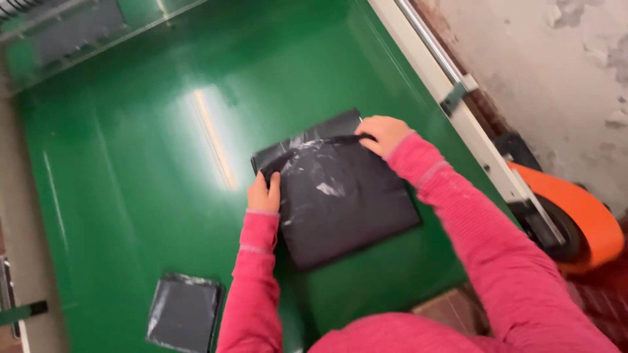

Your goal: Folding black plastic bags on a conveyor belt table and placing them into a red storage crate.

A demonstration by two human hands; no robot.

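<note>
A flat black garment in a clear plastic bag [340,202] lies on the shiny green table [144,163]. My left hand [264,194] grips the bag's near-left top corner, fingers curled over the folded plastic edge. My right hand [381,134] pinches the far top corner of the same bag. The bag's open flap [307,140] is stretched between both hands and folded over a little. Both arms wear pink sleeves.
A second, smaller black bagged package [184,312] lies at the table's near-left. The table's pale metal edge rail [451,98] runs along the right. Beyond it sit an orange-rimmed wheel [582,219] and a rough concrete floor [556,65].
</note>
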